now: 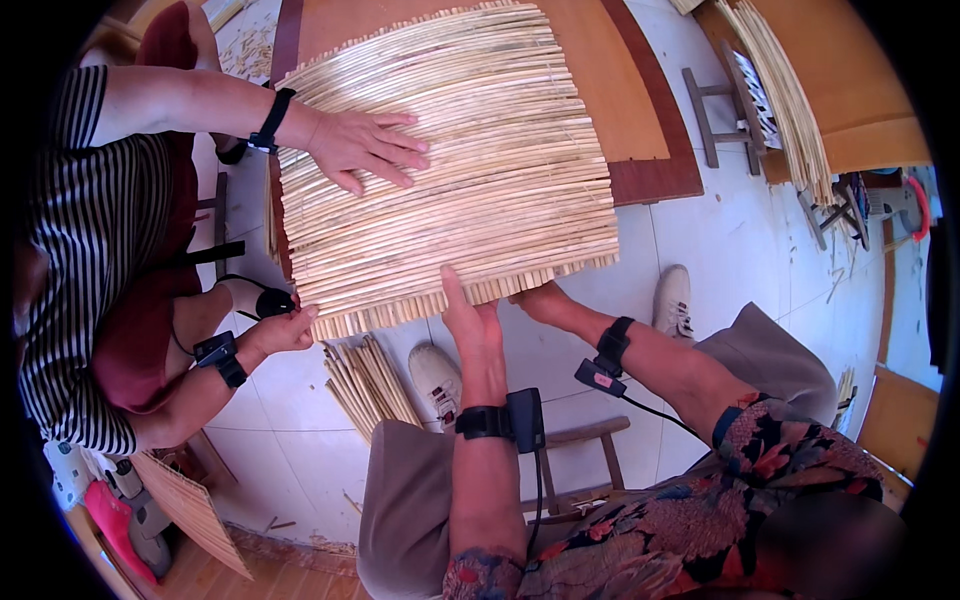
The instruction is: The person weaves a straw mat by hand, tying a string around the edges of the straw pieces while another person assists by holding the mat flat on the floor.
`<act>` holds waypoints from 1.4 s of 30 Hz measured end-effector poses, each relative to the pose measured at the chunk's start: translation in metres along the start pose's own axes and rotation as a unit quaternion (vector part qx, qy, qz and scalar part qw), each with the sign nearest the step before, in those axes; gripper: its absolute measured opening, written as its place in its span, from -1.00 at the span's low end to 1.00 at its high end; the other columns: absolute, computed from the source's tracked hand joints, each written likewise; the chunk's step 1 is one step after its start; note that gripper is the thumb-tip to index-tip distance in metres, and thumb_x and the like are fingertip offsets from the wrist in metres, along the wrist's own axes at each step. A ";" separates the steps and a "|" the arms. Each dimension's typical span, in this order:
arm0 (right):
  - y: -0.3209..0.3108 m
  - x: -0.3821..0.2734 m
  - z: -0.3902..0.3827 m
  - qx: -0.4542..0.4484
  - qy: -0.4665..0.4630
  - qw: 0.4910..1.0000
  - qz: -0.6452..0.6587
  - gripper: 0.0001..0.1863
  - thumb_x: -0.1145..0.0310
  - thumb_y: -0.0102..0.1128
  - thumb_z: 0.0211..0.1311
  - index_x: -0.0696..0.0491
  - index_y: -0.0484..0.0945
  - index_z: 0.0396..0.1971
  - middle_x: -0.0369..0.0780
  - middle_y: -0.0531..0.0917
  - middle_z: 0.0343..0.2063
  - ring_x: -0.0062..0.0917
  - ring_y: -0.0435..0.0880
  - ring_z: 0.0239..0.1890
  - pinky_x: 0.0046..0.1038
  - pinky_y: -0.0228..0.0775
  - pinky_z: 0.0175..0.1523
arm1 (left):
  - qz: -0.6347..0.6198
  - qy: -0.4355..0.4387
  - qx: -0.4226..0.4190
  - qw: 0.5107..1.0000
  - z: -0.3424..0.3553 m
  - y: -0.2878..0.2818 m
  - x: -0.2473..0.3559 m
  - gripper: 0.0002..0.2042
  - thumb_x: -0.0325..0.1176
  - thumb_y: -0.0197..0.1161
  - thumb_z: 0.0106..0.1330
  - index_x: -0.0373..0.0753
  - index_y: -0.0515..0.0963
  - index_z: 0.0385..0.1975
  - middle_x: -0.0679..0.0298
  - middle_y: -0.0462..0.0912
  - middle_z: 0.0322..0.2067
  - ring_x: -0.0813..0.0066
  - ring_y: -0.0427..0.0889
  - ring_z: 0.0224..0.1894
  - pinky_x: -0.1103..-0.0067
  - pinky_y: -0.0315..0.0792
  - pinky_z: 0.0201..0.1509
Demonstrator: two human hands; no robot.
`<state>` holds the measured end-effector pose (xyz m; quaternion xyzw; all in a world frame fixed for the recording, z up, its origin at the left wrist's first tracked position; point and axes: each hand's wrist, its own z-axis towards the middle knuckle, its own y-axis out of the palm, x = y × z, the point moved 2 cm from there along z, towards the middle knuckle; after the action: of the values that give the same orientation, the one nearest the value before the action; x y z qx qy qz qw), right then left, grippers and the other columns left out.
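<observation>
A mat of thin straw-coloured stalks (470, 130), laid side by side, rests on the table and juts past its near edge. My left hand (472, 318) grips the near edge, thumb on top and fingers underneath. Just right of it, my right hand (545, 303) reaches under the same edge; its fingers are hidden by the mat. On the left, a co-worker in a striped shirt lays one hand (365, 148) flat on the mat. That person's other hand (290, 330) pinches the near left corner.
Beneath the mat is a brown table (650, 180) with a dark red border. A bundle of stalks (370, 385) lies on the tiled floor near my shoe (436, 380). More long stalks (785, 100) lie at the far right beside a wooden stool (715, 115). Another low stool (590, 432) stands near my knees.
</observation>
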<state>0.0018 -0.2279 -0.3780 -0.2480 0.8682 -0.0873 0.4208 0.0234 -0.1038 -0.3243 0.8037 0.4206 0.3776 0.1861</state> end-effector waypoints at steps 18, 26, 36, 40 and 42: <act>-0.007 0.005 -0.008 0.042 -0.039 0.998 -0.035 -0.80 0.42 0.04 0.00 0.13 0.52 -0.34 -0.11 0.59 -0.43 -0.31 0.54 -0.33 -0.34 0.36 -0.16 | -0.010 -0.018 -0.006 1.000 -0.002 -0.013 0.005 -0.34 -0.06 0.18 0.18 -0.21 0.08 0.19 0.15 0.26 0.10 0.25 0.31 0.11 0.29 0.32 0.08; 0.012 0.022 -0.029 0.017 -0.041 0.999 -0.008 -0.77 0.27 0.06 0.06 0.12 0.56 -0.53 -0.09 0.59 -0.53 -0.26 0.56 -0.39 -0.37 0.37 -0.21 | -0.023 -0.049 0.017 0.998 0.002 -0.030 0.025 -0.29 0.00 0.21 0.12 -0.20 0.08 0.20 0.13 0.17 0.16 0.14 0.18 0.19 0.17 0.12 0.20; -0.014 0.054 -0.015 0.016 0.008 0.995 0.099 -0.86 0.36 -0.07 0.18 0.12 0.39 -0.35 -0.19 0.52 -0.49 -0.55 0.47 -0.63 -0.49 0.41 -0.55 | -0.014 -0.013 0.029 0.999 0.012 -0.034 0.041 -0.49 -0.18 0.25 0.14 -0.19 0.27 0.07 0.22 0.39 0.00 0.31 0.39 0.03 0.38 0.40 0.03; -0.022 0.041 -0.038 0.028 0.116 0.927 0.355 -0.81 0.41 -0.13 0.22 0.22 0.36 -0.29 -0.14 0.52 -0.47 -0.50 0.53 -0.63 -0.44 0.51 -0.52 | -0.043 -0.015 0.013 0.999 0.008 -0.029 0.040 -0.52 -0.22 0.26 0.14 -0.20 0.30 0.04 0.24 0.44 -0.04 0.36 0.45 -0.02 0.43 0.44 0.00; -0.016 0.025 -0.046 -0.004 0.094 0.942 0.322 -0.78 0.42 -0.13 0.22 0.23 0.37 -0.22 -0.13 0.52 -0.49 -0.51 0.53 -0.66 -0.48 0.49 -0.58 | -0.061 -0.010 0.016 0.998 0.008 -0.030 0.042 -0.51 -0.23 0.26 0.14 -0.21 0.29 0.05 0.24 0.44 -0.03 0.36 0.45 -0.02 0.42 0.43 0.01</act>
<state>-0.0413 -0.2568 -0.3606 0.0522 0.9376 0.0330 0.3423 0.0285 -0.0518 -0.3291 0.7831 0.4730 0.3509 0.1997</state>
